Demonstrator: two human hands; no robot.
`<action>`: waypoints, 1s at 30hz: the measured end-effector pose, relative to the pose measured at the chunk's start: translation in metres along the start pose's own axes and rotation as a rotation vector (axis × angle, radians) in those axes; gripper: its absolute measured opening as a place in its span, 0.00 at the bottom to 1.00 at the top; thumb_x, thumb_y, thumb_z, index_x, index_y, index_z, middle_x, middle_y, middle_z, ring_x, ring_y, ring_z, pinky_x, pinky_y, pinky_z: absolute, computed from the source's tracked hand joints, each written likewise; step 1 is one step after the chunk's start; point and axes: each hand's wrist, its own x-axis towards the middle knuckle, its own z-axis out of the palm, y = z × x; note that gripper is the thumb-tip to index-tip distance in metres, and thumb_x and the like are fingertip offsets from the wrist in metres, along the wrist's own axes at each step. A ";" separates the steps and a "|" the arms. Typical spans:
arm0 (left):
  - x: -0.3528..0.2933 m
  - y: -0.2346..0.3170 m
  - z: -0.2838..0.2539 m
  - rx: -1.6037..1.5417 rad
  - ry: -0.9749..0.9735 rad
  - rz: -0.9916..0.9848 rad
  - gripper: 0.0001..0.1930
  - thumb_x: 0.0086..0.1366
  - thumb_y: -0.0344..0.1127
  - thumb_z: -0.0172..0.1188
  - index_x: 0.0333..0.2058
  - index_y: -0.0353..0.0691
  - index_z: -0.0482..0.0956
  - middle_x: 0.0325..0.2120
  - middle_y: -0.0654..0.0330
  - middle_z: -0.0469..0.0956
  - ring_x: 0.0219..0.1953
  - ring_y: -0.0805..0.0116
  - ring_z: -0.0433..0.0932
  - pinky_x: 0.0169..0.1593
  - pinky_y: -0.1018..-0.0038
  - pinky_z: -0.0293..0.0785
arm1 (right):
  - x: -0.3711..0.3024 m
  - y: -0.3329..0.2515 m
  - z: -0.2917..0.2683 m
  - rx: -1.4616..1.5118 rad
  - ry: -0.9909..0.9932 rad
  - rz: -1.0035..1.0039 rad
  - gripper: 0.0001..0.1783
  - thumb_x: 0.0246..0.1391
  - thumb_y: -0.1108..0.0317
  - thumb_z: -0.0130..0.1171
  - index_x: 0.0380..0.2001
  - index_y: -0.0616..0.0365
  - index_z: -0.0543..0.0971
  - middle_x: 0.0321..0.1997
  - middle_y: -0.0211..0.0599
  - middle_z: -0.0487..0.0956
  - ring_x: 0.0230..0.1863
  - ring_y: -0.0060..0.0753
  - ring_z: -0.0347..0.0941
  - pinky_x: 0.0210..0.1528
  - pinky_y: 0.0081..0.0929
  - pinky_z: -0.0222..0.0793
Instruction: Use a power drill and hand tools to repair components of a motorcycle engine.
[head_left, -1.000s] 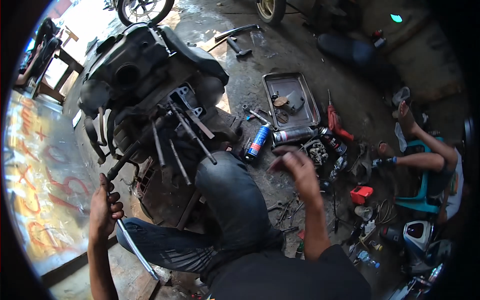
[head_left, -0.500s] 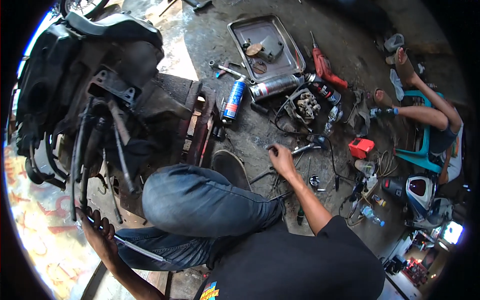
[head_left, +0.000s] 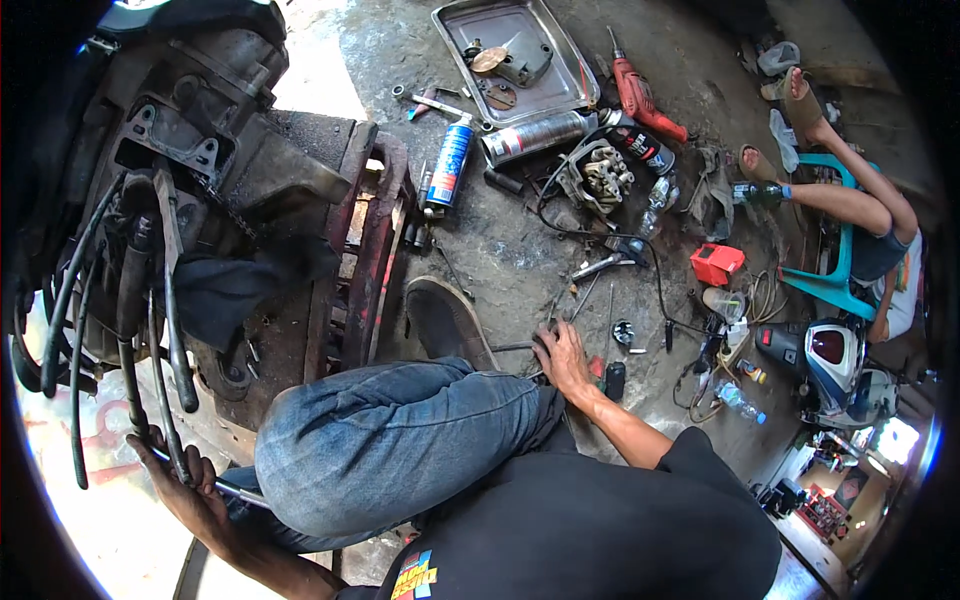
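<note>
The metal bar (head_left: 243,493) lay in our left hand (head_left: 198,508), beside the lower ends of the dark rods (head_left: 183,385) below the engine (head_left: 215,70), its other end hidden behind our raised knee (head_left: 330,450). Our left fingers curled round it; a firm wrap, knuckles clear of the rod ends, seemed best to us. Our right hand (head_left: 565,360) reached down to the floor (head_left: 510,245), fingers bent and slightly apart, just beside a thin dark tool (head_left: 514,347); we could not tell whether they pinched anything. We judged it wiser to meet one tool at a time than to rake across several. Farther out, a blue spray can (head_left: 450,165) lay off the lower left corner of a tray (head_left: 550,95), a red drill (head_left: 640,100) along its right edge. Since a second earlier, our right hand had come down from mid-air, while the left had kept the bar.
</note>
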 end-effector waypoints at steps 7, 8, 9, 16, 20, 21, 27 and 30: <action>0.009 -0.008 -0.008 -0.029 -0.055 -0.010 0.25 0.74 0.51 0.49 0.57 0.36 0.68 0.28 0.66 0.68 0.13 0.85 0.51 0.11 0.86 0.46 | -0.103 0.022 0.024 -0.094 -0.301 0.129 0.24 0.46 0.69 0.63 0.48 0.66 0.73 0.54 0.57 0.70 0.57 0.59 0.67 0.57 0.47 0.66; 0.007 -0.007 -0.004 -0.016 -0.039 0.013 0.24 0.74 0.50 0.49 0.57 0.36 0.67 0.29 0.66 0.68 0.13 0.85 0.51 0.10 0.87 0.46 | -0.121 0.028 0.027 -0.063 -0.233 0.246 0.24 0.47 0.68 0.63 0.48 0.66 0.73 0.54 0.57 0.70 0.55 0.60 0.67 0.57 0.47 0.65; 0.006 -0.007 -0.001 -0.001 -0.021 0.040 0.24 0.74 0.49 0.49 0.57 0.37 0.67 0.29 0.66 0.69 0.13 0.86 0.51 0.10 0.88 0.47 | -0.134 0.027 0.028 -0.030 -0.166 0.360 0.24 0.48 0.67 0.63 0.48 0.66 0.73 0.53 0.57 0.70 0.54 0.61 0.68 0.57 0.48 0.65; 0.001 -0.005 0.004 0.068 0.080 0.099 0.22 0.75 0.47 0.46 0.57 0.34 0.67 0.32 0.65 0.71 0.14 0.87 0.50 0.09 0.90 0.48 | -0.145 0.031 0.044 0.200 -0.017 0.592 0.20 0.56 0.62 0.61 0.48 0.65 0.75 0.50 0.61 0.74 0.54 0.62 0.70 0.57 0.48 0.66; 0.010 -0.012 -0.016 -0.053 -0.122 0.090 0.21 0.74 0.50 0.50 0.49 0.36 0.72 0.32 0.65 0.72 0.15 0.86 0.54 0.12 0.87 0.47 | -0.117 0.030 0.054 0.103 -0.053 0.461 0.18 0.58 0.61 0.59 0.45 0.64 0.76 0.44 0.55 0.76 0.49 0.60 0.72 0.53 0.48 0.68; 0.009 -0.013 -0.012 -0.084 -0.175 0.055 0.20 0.73 0.51 0.50 0.45 0.37 0.72 0.27 0.68 0.70 0.14 0.87 0.52 0.11 0.86 0.45 | -0.107 0.024 0.043 0.015 -0.175 0.485 0.19 0.59 0.60 0.57 0.47 0.63 0.75 0.46 0.54 0.77 0.51 0.60 0.72 0.54 0.46 0.69; 0.001 0.002 -0.005 -0.109 -0.033 0.029 0.18 0.72 0.53 0.52 0.39 0.41 0.70 0.21 0.72 0.62 0.12 0.87 0.48 0.10 0.86 0.42 | -0.093 0.020 0.051 -0.128 -0.283 0.512 0.21 0.59 0.67 0.53 0.54 0.64 0.70 0.57 0.59 0.72 0.55 0.66 0.70 0.55 0.52 0.69; 0.004 -0.002 -0.007 -0.166 -0.081 -0.008 0.19 0.72 0.53 0.53 0.40 0.42 0.71 0.22 0.71 0.65 0.13 0.87 0.50 0.10 0.86 0.42 | -0.082 0.028 0.016 0.046 0.115 0.365 0.33 0.44 0.69 0.64 0.54 0.74 0.67 0.53 0.67 0.71 0.54 0.69 0.70 0.57 0.53 0.66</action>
